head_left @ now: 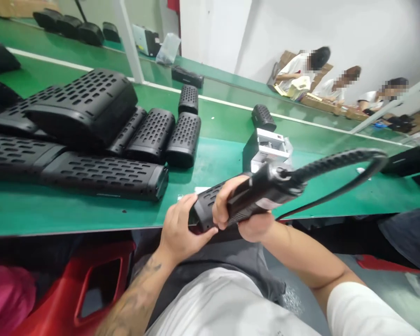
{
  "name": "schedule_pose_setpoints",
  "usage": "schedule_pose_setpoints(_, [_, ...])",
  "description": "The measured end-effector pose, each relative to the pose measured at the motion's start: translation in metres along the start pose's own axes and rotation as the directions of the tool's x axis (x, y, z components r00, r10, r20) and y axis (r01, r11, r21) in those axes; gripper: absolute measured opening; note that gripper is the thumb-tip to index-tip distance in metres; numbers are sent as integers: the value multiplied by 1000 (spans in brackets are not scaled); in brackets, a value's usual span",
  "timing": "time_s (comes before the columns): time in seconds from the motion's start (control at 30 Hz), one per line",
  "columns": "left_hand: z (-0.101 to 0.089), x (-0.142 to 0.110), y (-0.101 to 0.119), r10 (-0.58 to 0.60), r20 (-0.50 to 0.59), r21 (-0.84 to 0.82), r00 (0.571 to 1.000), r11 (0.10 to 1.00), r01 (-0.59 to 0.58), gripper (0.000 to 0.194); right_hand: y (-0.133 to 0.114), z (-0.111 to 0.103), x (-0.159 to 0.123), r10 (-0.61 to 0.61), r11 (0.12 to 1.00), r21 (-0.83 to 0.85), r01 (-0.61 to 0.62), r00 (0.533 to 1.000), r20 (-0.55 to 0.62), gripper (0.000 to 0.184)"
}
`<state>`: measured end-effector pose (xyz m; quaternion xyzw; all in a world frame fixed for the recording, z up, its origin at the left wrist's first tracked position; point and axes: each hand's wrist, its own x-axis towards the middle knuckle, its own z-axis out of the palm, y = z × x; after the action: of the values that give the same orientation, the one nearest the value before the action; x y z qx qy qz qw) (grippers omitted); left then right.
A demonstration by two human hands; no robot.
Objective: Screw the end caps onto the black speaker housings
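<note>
Wearer's clothing: white short-sleeved shirt (pixel 224 308) above dark grey trousers (pixel 227 261), seen from overhead; tattoo (pixel 140 284) on the left forearm.
Left hand (pixel 184 228): fingers curl against the perforated end of the held piece, just above the tabletop's front edge.
Right hand (pixel 247 224): wrapped around the piece's middle, thumb lying across its top.
Grip: both hands closed and pressed onto the same piece, neither spread; the right holds it more fully, the left more at the end.
Held item: black perforated housing (pixel 210 210), tilted, with a smooth dark panel along one side; it sits between the hands, over the tabletop's front edge.
Attached: metal fitting (pixel 276 171) at the far end, from which a black looped cord (pixel 336 161) arcs to the right.
Surface: green tabletop (pixel 217 158) with a white stripe along its far side.
Stock on surface: long black perforated housings (pixel 105 175) and short ones (pixel 184 140), grouped left of the hands, some touching.
Near the hands: white fixture (pixel 269 149), beyond the held piece, with a small perforated housing (pixel 263 117) behind it.
Below the tabletop: red plastic stool (pixel 91 284), pink cloth (pixel 7 298) at its left.
Background: three seated co-workers (pixel 301 70) at the far wall, handling items.
</note>
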<state>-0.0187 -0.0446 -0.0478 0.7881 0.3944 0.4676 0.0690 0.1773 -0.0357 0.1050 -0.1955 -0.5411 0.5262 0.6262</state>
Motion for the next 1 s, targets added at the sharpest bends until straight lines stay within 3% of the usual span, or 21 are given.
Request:
schedule_pose_setpoints(0.1, [0, -31, 48, -86, -60, 227, 995, 969, 97, 126, -43, -35, 12, -226, 971, -108, 215, 968, -108, 67])
schedule_pose_setpoints(0.17, [-5, -45, 72, -91, 15, 295, 996, 952, 82, 127, -67, -77, 29, -346, 911, -296, 287, 922, -172, 66])
schedule_pose_setpoints(0.23, [-15, -46, 78, -96, 127, 282, 987, 958, 57, 114, -76, -125, 48, -502, 799, -526, 290, 803, -320, 75])
schedule_pose_setpoints(0.3, [-30, -29, 65, -109, 240, 214, 965, 975, 57, 88, -71, -167, 62, -556, 721, -659, 217, 748, -362, 81])
schedule_pose_setpoints(0.37, [-43, 7, 41, -71, 333, 143, 940, 989, 24, 67, -59, -195, 67, -538, 716, -682, 151, 742, -401, 85])
schedule_pose_setpoints(0.4, [-47, 29, 29, -16, 351, 123, 936, 992, -29, 64, -53, -204, 67, -517, 732, -667, 135, 748, -416, 86])
schedule_pose_setpoints(0.47, [-46, 77, 11, 201, 398, 105, 895, 959, -262, 75, -43, -213, 64, -477, 768, -628, 130, 769, -425, 87])
schedule_pose_setpoints(0.5, [-41, 101, 6, 318, 439, 91, 840, 915, -393, 87, -41, -215, 62, -468, 778, -614, 137, 778, -419, 86])
schedule_pose_setpoints(0.57, [-26, 142, 7, 498, 583, -45, 642, 809, -586, 107, -40, -214, 58, -465, 781, -606, 150, 788, -405, 84])
schedule_pose_setpoints(0.63, [-7, 172, 16, 593, 691, -250, 414, 733, -633, 105, -41, -213, 55, -469, 780, -606, 157, 788, -400, 83])
schedule_pose_setpoints(0.67, [1, 182, 20, 617, 718, -334, 323, 712, -617, 100, -42, -212, 54, -471, 782, -602, 162, 786, -400, 82])
schedule_pose_setpoints(0.7, [8, 188, 24, 628, 732, -390, 265, 705, -592, 94, -42, -211, 53, -473, 785, -596, 168, 784, -402, 81])
schedule_pose_setpoints(0.73, [13, 192, 27, 630, 737, -418, 244, 709, -568, 91, -42, -209, 51, -474, 790, -588, 176, 784, -401, 80])
schedule_pose_setpoints(0.77, [17, 193, 30, 630, 733, -422, 257, 718, -554, 88, -42, -208, 50, -475, 793, -580, 185, 784, -400, 80])
schedule_pose_setpoints(0.8, [19, 191, 32, 623, 723, -403, 299, 731, -550, 86, -43, -206, 49, -477, 797, -573, 193, 783, -400, 80])
schedule_pose_setpoints(0.87, [20, 180, 35, 552, 710, -275, 437, 788, -551, 81, -45, -202, 45, -480, 802, -564, 196, 774, -413, 82])
schedule_pose_setpoints(0.93, [19, 165, 39, 403, 717, -70, 569, 854, -516, 77, -53, -196, 42, -482, 808, -557, 190, 758, -441, 83])
schedule_pose_setpoints(1.0, [17, 152, 44, 226, 716, 120, 660, 892, -435, 74, -65, -187, 37, -489, 815, -544, 199, 739, -463, 84])
